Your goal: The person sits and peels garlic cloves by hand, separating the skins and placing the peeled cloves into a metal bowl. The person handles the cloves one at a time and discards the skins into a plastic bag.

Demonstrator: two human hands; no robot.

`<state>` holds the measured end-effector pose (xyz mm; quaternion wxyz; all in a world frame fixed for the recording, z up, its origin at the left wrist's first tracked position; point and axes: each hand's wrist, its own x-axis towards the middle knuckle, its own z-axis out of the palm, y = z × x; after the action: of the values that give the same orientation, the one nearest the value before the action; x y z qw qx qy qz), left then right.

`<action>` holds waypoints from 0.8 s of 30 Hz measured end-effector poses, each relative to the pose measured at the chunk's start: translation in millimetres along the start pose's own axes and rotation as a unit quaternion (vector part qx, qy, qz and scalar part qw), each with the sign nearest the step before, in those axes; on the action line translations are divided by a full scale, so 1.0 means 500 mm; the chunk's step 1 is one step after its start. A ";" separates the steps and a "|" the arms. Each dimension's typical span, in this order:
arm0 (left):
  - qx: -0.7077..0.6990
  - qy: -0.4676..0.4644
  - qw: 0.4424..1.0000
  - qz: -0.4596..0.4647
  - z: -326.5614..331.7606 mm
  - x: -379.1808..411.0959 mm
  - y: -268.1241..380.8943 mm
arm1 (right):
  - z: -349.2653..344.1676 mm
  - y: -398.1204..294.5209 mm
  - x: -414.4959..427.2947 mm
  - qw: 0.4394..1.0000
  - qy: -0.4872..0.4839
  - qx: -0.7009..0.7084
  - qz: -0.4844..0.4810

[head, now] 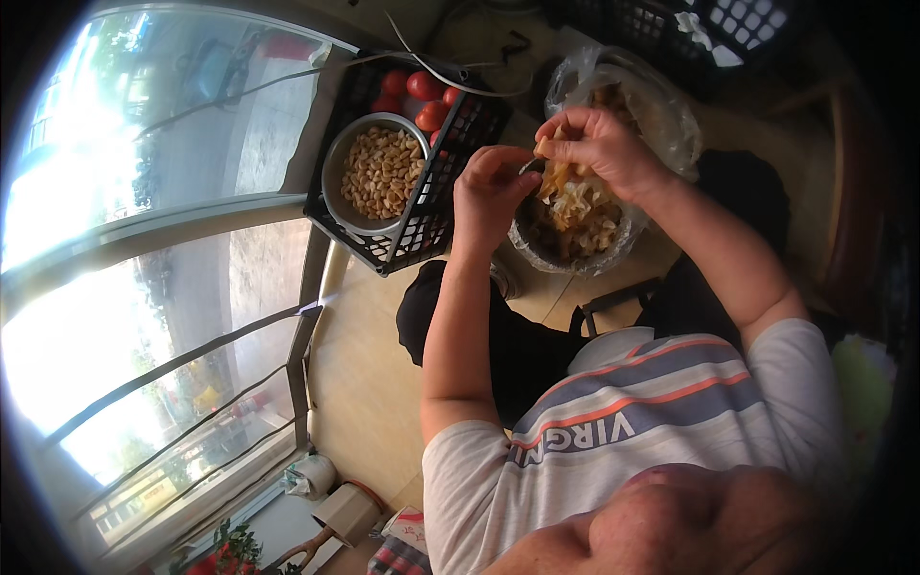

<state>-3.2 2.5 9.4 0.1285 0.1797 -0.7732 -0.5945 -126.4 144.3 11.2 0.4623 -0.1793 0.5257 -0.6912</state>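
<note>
My right hand [604, 147] pinches a small pale piece [542, 147], which looks like a garlic clove with skin on it. Close at its left, my left hand [492, 190] has its fingertips bent towards the same piece; whether they grip it is unclear. Below both hands stands a round container lined with clear plastic [568, 264], heaped with papery, yellowish-white skins [575, 208]. To the left, a steel bowl [332, 205] holds many pale pieces that look like peeled garlic cloves [381, 172].
The steel bowl rests on a black plastic crate [424, 230], beside several red tomatoes [424, 85]. A clear plastic bag [675, 122] with brownish contents lies beyond my right hand. A pale cable [431, 68] crosses the crate. Glass panes with metal bars [180, 359] line the left side.
</note>
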 end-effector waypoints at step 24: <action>0.039 0.069 0.991 0.104 0.015 0.021 0.017 | 0.023 0.010 0.009 0.998 0.006 -0.035 -0.052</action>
<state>-16.9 6.5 15.8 0.2352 0.1441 -0.7996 -0.5334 -117.9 133.9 10.0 0.4160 -0.2187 0.5422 -0.6965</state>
